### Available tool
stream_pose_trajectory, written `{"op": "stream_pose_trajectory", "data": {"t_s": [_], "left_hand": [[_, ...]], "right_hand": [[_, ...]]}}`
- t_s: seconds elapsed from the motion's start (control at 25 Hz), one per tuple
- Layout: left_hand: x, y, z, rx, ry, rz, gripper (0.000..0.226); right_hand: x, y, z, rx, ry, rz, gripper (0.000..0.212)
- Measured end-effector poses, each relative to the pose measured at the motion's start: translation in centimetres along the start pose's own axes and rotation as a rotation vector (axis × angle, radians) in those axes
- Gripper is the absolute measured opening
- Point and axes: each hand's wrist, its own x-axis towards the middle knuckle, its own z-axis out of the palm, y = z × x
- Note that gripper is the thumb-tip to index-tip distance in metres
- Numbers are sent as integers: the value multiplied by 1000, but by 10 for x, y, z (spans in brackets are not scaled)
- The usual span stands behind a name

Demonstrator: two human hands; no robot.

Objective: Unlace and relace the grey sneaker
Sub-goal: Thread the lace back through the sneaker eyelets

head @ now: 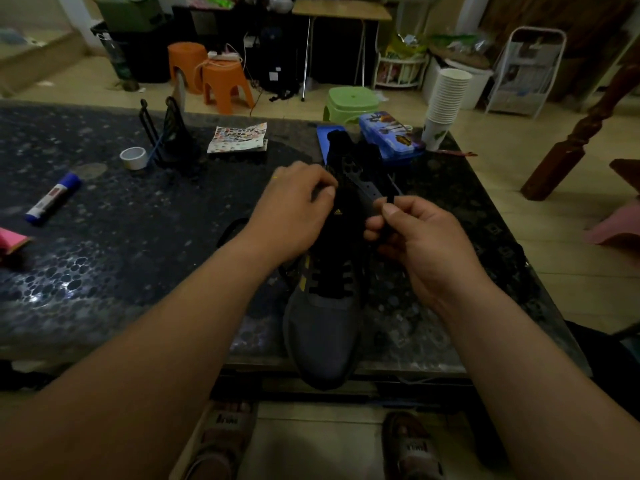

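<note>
Grey sneaker (323, 327) on table (138, 237), right hand (426, 244) pinching lace (390, 196)

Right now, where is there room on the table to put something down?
Bare tabletop lies between the glue stick and the grey sneaker, nearer than the tape roll. The far right corner is crowded: blue box, paper cups.

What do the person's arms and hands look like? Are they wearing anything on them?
Nothing is worn. The left hand and right hand have no gloves, rings or watch, and the nails that show are short and plain. The left forearm and right forearm are bare too, with no sleeve in the picture.
</note>
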Motion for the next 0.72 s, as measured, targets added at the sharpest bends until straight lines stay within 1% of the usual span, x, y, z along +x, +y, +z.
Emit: {"op": "stream_pose_trajectory", "data": {"t_s": [0.04, 0.08, 0.16, 0.2, 0.28, 0.36, 0.44, 0.48, 0.52, 0.56, 0.6, 0.72], "left_hand": [[6, -6, -1, 61, -58, -37, 29], [11, -9, 0, 144, -161, -64, 34], [15, -9, 5, 316, -328, -75, 38], [17, -9, 8, 351, -357, -79, 39], [20, -8, 9, 344, -372, -83, 39], [23, -9, 4, 248, -410, -54, 29], [24, -13, -3, -45, -432, -27, 15], [22, -13, -6, -211, -440, -27, 10], [20, -14, -9, -326, -451, -31, 7], [19, -16, -11, -371, -466, -38, 6], [19, -19, -11, -359, -483, -51, 7], [19, -25, -10, -254, -540, -28, 14]], "right_hand": [[2, 2, -2, -20, -20, 18, 16], [3, 7, -3, -62, -37, 35, 18], [4, 16, -3, -132, -54, 78, 21], [4, 20, -1, -141, -60, 101, 22], [3, 21, 3, -129, -66, 128, 21], [4, 20, 5, -110, -63, 133, 18], [4, 18, 5, -90, -60, 139, 17], [4, 18, 4, -85, -58, 145, 18], [4, 18, 4, -81, -56, 149, 18], [3, 17, 3, -79, -58, 153, 19], [2, 16, 3, -76, -65, 157, 19], [1, 17, 3, -87, -57, 121, 19]]}}
